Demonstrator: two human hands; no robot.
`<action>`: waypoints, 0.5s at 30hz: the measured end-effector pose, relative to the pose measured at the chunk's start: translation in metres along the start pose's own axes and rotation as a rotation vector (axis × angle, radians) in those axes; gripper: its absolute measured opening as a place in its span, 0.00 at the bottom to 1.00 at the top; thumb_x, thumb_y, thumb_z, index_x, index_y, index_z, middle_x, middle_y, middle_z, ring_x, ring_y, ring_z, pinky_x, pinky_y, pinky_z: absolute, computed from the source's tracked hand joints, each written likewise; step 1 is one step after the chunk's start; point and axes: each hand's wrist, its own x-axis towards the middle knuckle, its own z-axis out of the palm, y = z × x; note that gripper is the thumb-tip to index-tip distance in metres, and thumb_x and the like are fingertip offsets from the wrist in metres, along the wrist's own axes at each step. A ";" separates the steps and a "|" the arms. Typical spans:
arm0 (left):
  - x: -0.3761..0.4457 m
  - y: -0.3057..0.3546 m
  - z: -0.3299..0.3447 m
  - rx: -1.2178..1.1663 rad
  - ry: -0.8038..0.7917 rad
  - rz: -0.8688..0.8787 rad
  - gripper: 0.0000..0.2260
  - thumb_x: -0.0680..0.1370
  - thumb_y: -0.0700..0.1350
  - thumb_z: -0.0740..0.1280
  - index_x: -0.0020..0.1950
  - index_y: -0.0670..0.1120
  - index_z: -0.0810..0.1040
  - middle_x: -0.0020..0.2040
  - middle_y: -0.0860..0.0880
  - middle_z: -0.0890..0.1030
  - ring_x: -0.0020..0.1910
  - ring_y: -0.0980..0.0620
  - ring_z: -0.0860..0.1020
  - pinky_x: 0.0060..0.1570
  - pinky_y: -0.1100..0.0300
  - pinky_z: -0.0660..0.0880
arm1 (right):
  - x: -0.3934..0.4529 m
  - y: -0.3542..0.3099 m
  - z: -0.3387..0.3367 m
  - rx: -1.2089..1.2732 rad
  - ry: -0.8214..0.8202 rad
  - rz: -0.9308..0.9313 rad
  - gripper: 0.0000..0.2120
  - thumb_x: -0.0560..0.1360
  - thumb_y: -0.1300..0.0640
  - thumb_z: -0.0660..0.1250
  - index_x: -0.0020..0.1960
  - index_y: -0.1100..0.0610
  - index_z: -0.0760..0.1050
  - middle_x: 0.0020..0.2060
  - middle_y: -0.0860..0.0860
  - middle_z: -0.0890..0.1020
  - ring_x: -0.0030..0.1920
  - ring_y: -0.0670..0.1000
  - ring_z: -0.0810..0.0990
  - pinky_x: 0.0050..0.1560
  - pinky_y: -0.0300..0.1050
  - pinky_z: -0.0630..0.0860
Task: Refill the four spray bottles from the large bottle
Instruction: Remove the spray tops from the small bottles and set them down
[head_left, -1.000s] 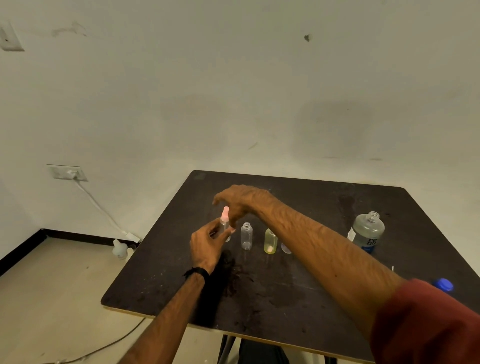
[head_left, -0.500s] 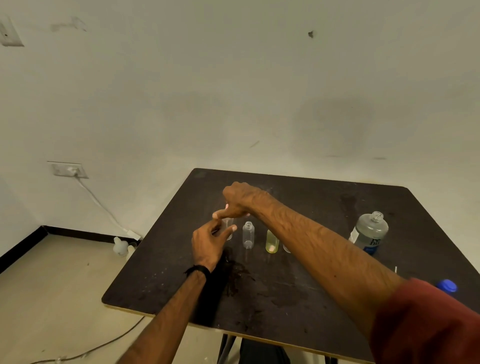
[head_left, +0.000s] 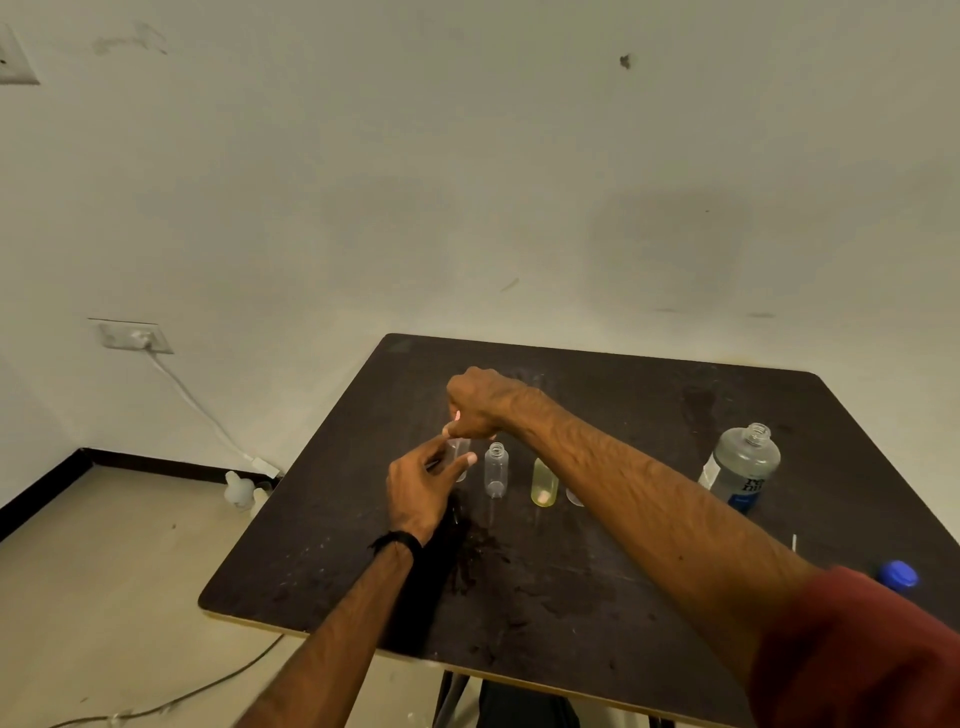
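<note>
Since the earlier frame the right hand (head_left: 480, 402) had dropped onto the pink spray cap (head_left: 457, 415), which had stood in plain sight above the bottle a second before and now showed only as a sliver between the curled fingers. That hand was closed around the cap, directly above the leftmost small bottle (head_left: 460, 451). The left hand (head_left: 423, 486) sat at about 7 o'clock from that bottle, thumb and fingers pinching its clear body to steady it. The bottle stood upright, its long axis vertical, so any twist or lift of the cap looked set to run straight along that axis, with the right hand on top and the left hand below.

Outward at 3 o'clock the row ran on: an open clear bottle (head_left: 496, 470) just beside, then a yellowish bottle (head_left: 544, 483), then a fourth mostly hidden by the right forearm. The large bottle (head_left: 742, 470) stood uncapped, well apart at 3 o'clock, nearer the right arm. A blue cap (head_left: 897, 574) lay near the dark table's (head_left: 571, 597) edge at 4 o'clock.
</note>
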 end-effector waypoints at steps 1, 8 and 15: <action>0.000 0.001 0.000 -0.007 0.002 -0.004 0.23 0.72 0.51 0.77 0.64 0.42 0.81 0.57 0.45 0.85 0.56 0.49 0.83 0.54 0.68 0.77 | 0.000 0.000 -0.001 0.007 -0.001 -0.008 0.12 0.75 0.50 0.70 0.46 0.60 0.77 0.39 0.53 0.79 0.43 0.54 0.81 0.41 0.44 0.77; 0.000 -0.006 0.000 -0.017 0.023 -0.019 0.18 0.72 0.48 0.78 0.60 0.46 0.84 0.52 0.55 0.84 0.47 0.64 0.79 0.44 0.80 0.70 | -0.005 0.011 -0.019 0.091 0.049 -0.031 0.08 0.72 0.56 0.73 0.47 0.59 0.80 0.44 0.54 0.82 0.44 0.52 0.82 0.49 0.48 0.81; 0.002 -0.017 0.001 -0.032 0.058 -0.087 0.18 0.72 0.45 0.79 0.60 0.44 0.83 0.55 0.48 0.86 0.53 0.57 0.81 0.49 0.74 0.72 | -0.063 0.053 -0.054 0.239 0.393 0.064 0.09 0.70 0.47 0.71 0.46 0.50 0.78 0.43 0.48 0.82 0.42 0.48 0.79 0.43 0.45 0.78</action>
